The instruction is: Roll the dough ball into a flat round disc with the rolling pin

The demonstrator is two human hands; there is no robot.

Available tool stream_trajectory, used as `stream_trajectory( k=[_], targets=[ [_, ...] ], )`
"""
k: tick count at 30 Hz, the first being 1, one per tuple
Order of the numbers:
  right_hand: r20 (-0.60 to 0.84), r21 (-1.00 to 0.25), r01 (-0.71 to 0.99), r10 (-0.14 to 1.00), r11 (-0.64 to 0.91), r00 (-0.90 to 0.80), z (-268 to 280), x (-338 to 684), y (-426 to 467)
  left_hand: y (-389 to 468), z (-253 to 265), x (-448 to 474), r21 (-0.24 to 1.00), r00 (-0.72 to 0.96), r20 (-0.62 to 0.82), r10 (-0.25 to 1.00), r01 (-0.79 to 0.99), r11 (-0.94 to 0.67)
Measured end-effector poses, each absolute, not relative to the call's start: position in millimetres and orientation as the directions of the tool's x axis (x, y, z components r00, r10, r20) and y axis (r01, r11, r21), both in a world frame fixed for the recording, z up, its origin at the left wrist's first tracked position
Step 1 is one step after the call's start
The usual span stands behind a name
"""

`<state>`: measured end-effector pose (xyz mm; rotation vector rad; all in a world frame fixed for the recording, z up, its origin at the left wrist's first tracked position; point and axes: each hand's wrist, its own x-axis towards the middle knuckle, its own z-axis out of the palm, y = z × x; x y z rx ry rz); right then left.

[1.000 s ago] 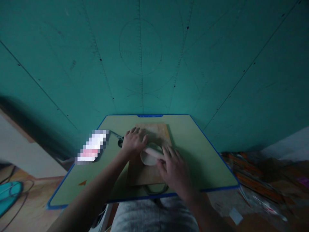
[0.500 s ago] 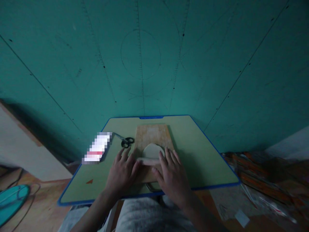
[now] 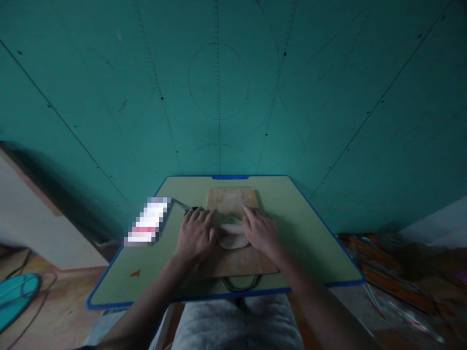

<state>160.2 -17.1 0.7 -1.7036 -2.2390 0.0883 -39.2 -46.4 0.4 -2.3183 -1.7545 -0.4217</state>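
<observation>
Green wall (image 3: 233,126): sitting in dim, cool light, darkening toward the upper corners.
Tabletop (image 3: 314,243): catching soft light, with shadow spreading right of the wooden board (image 3: 237,263).
Left hand (image 3: 196,234), right hand (image 3: 262,230): showing dull, with softened edges.
Rolling pin (image 3: 233,228): blurring slightly.
Pixelated patch (image 3: 149,221): standing out brightest, hiding detail.
Right-hand floor clutter (image 3: 397,282): sinking into gloom, stretching and smearing toward the edge.

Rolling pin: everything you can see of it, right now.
The rolling pin is a pale, smooth-looking rod, possibly wood, lying roughly crosswise on the flat, dough-like disc over the wooden board. The left hand and right hand are on its two sides; only its middle shows, its ends hidden.
</observation>
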Motion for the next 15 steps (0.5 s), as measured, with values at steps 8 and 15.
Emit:
stream_trajectory(
  k=[8, 15],
  targets=[
    [0.119, -0.397, 0.877, 0.962, 0.271, -0.244, 0.2, 161.8, 27.1, -6.8, 6.7, -31.1, 0.037, 0.162, 0.322, 0.933, 0.982, -0.184],
    [0.136, -0.35, 0.905, 0.969, 0.241, -0.205, 5.0, 159.8, 10.1, -22.9, 4.7, -29.3, 0.009, 0.201, 0.35, 0.915, 0.976, -0.217]
  ],
)
